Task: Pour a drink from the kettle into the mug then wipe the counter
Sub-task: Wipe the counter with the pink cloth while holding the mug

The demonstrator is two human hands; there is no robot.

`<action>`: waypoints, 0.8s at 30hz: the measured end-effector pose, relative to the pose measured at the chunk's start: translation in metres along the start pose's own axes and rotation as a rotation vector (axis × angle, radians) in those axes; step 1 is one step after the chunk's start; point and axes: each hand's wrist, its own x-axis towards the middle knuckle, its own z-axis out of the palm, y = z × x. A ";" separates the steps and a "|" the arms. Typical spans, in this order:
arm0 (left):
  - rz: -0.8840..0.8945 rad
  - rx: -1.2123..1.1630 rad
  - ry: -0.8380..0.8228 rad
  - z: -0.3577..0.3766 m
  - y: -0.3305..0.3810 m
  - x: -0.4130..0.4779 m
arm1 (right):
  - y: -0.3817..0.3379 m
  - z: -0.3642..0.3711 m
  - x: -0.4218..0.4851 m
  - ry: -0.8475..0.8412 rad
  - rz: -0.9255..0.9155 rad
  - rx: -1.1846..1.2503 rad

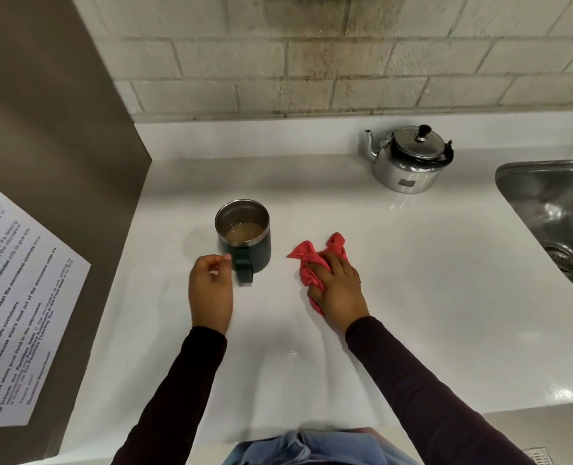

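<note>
A dark green mug point(244, 243) with a steel inside stands on the white counter point(412, 280), holding a pale brown drink. Its handle points toward me. My left hand point(210, 290) hovers just left of the handle, fingers loosely curled, holding nothing. My right hand point(337, 290) presses flat on a crumpled red cloth point(308, 263) lying on the counter to the right of the mug. A shiny steel kettle point(409, 159) with a black knob stands upright at the back right, spout pointing left.
A steel sink point(553, 216) is set into the counter at the right. A brown panel point(43, 162) with a printed notice point(20, 303) stands at the left. A brick wall runs behind. A small water spot point(293, 354) lies near the counter's front.
</note>
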 end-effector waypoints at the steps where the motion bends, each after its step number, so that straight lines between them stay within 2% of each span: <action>1: 0.063 -0.014 0.047 -0.002 0.000 -0.006 | -0.001 -0.001 0.000 0.000 0.010 -0.010; 4: 0.170 -0.085 -0.064 0.004 0.004 -0.026 | 0.003 -0.003 -0.003 0.003 0.035 -0.037; 7: 0.166 -0.068 -0.240 0.023 0.009 -0.044 | 0.015 -0.008 -0.007 0.018 0.069 -0.054; 11: 0.140 -0.029 -0.358 0.054 0.011 -0.058 | 0.042 -0.020 -0.012 0.064 0.130 -0.052; 17: 0.130 -0.039 -0.418 0.106 0.024 -0.073 | 0.102 -0.048 -0.018 0.139 0.237 -0.049; 24: 0.086 -0.072 -0.449 0.185 0.049 -0.093 | 0.189 -0.093 -0.002 0.140 0.354 -0.095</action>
